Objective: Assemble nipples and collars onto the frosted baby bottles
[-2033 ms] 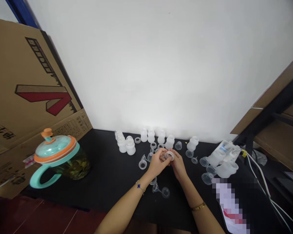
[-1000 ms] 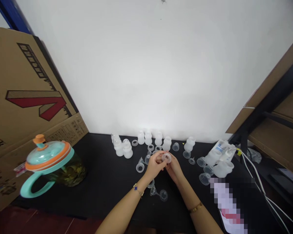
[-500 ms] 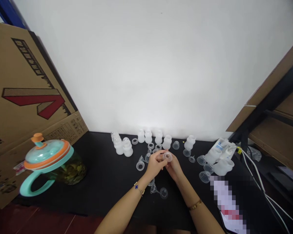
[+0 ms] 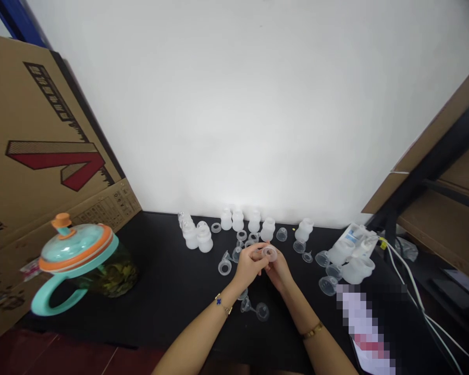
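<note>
The left hand [image 4: 249, 266] and the right hand [image 4: 278, 271] are together over the table [image 4: 172, 291], both closed around a translucent plastic ring [image 4: 274, 253], which the left thumb and fingers pinch from one side while the right hand supports it from the other. Just below the wrists, a small clear funnel [image 4: 245, 304] lies joined to a round clear disc [image 4: 262, 311], and a loose ring-shaped piece [image 4: 219, 267] sits to the left of the hands. Beyond the hands, white bottles [image 4: 268, 229] stand upright in a row near the white wall [image 4: 242, 114], with a clear dome [image 4: 282, 235] beside them. Farther out, clear cups [image 4: 328, 285] lie to the right, and a lidded jug [image 4: 117, 275] holding leaves stands well apart on the left
</note>
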{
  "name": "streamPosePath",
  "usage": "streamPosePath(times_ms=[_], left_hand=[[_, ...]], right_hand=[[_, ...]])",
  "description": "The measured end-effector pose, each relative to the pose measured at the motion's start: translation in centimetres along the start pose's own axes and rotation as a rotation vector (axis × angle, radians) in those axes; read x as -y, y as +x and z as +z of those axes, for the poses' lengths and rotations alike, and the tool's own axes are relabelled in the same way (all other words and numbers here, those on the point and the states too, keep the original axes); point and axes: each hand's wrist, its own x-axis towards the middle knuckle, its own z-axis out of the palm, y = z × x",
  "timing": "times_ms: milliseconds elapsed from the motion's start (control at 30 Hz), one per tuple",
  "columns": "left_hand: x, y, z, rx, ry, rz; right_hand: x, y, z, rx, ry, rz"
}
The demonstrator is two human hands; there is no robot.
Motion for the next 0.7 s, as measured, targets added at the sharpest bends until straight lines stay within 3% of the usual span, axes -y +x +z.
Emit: streamPosePath(times_ms=[700], left_hand=[[-0.42,-0.01,-0.1,0.051,-0.019,-0.016]], right_hand=[[0.64,-0.65,0.87,-0.085,-0.034,-0.062]])
